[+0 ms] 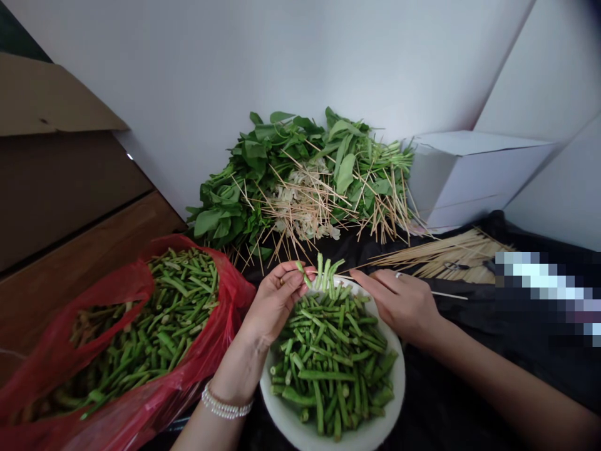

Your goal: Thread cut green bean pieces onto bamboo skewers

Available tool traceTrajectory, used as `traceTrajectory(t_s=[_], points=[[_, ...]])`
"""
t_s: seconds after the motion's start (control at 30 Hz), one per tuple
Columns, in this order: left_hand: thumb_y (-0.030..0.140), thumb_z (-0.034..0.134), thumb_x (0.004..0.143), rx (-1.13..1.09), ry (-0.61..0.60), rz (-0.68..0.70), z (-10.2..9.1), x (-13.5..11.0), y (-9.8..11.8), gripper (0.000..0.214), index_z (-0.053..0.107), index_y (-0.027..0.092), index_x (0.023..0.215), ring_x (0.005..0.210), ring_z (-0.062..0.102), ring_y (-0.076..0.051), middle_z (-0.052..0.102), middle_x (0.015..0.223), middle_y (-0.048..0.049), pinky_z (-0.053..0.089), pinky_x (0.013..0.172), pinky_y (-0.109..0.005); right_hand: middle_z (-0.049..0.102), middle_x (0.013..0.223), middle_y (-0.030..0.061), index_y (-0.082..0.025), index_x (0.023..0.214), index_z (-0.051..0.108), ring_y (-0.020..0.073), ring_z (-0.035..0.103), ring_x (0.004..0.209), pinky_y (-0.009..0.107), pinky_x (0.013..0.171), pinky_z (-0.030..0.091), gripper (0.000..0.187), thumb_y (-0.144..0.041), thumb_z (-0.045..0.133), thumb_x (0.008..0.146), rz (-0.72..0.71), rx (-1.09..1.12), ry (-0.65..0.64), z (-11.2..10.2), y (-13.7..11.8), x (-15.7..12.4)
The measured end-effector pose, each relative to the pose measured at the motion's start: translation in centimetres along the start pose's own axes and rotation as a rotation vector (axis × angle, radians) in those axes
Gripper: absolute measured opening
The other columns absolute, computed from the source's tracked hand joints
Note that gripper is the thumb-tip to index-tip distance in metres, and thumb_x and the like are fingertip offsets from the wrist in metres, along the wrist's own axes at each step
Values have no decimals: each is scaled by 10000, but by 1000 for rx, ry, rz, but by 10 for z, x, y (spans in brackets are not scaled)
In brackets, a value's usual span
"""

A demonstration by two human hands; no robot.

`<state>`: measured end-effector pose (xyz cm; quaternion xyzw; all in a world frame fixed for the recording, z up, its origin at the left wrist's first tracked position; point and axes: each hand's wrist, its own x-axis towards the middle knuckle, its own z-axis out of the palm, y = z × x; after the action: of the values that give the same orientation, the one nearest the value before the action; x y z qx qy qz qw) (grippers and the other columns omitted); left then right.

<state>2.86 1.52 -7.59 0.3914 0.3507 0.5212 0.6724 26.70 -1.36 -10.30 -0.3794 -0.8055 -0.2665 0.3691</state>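
Observation:
My left hand (282, 294) pinches a short piece of green bean (304, 275) between thumb and fingers, at the tip of a thin wooden skewer. My right hand (399, 300) is closed on that skewer (345, 275), which points left. Several bean pieces (326, 274) sit side by side across the skewer between the two hands. Right below is a white bowl (397, 401) heaped with cut green beans (333, 363). The skewer's other end (451, 295) sticks out to the right behind my right hand.
At the left, a red plastic bag (235, 282) is full of cut beans. Leafy greens (220, 207) with many skewers lie against the wall. Loose skewers (451, 257) are spread at the right, before a white box (469, 175). A cardboard box (66, 163) stands far left.

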Motion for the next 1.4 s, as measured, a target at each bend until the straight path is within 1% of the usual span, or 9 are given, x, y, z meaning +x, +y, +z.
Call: traceTrajectory(t_s=[0.2,0.33,0.5,0.7,0.83,0.9,1.03,1.27,1.4], points=[[220,844,678,36,46,-11,0,0,1,316,713,147,957,795,697,-120,772,932,-61,524,693,-184,611,713,25,-147,1116,687,115,518,619,260,576,373,336,-107,415,922,-11,-12,-33,-1,-1,2],[223,849,669,40,34,-10,0,0,0,303,729,152,938,770,691,-111,773,876,-49,513,682,-175,609,707,22,-137,1118,683,120,514,618,264,582,378,344,-98,399,929,-26,-17,-38,0,-1,2],[220,846,671,64,35,-8,1,0,-1,299,735,148,938,756,686,-110,774,877,-59,498,656,-169,606,711,25,-130,1117,683,118,514,617,260,580,379,315,-108,436,922,-31,-9,-33,1,-1,1],[235,862,643,148,47,39,3,-1,-2,299,744,142,901,670,659,-105,764,793,-44,494,643,-193,617,728,22,-148,1130,676,109,517,609,247,570,387,339,-91,429,905,-15,19,-58,3,-2,-1],[241,873,622,144,72,57,5,-1,-2,326,747,155,910,707,663,-111,762,817,-36,497,665,-200,628,731,20,-150,1127,672,103,536,618,236,584,400,328,-106,418,925,-3,34,-61,2,-3,-1],[234,881,605,133,94,66,5,0,-3,308,749,160,874,715,655,-103,753,802,-20,492,679,-193,628,729,19,-145,1139,666,104,533,609,239,578,399,319,-125,418,939,2,33,-55,2,-3,-1],[236,896,571,148,127,56,2,-1,-4,253,752,149,760,635,612,-77,720,709,6,478,653,-184,626,721,21,-121,1127,664,113,533,600,253,566,398,307,-129,415,947,-10,46,-43,1,-3,0],[226,899,563,142,57,-27,4,-3,-2,230,764,136,725,582,593,-82,703,623,-3,473,633,-202,629,711,10,-113,1124,645,105,545,621,235,591,412,315,-65,413,917,-40,109,-65,1,-4,-1],[228,905,555,144,40,-47,3,-3,-2,243,761,134,726,596,602,-78,712,639,-5,473,639,-189,621,708,7,-111,1152,628,106,551,627,236,600,416,344,-50,397,904,-46,136,-86,1,-4,-1]])
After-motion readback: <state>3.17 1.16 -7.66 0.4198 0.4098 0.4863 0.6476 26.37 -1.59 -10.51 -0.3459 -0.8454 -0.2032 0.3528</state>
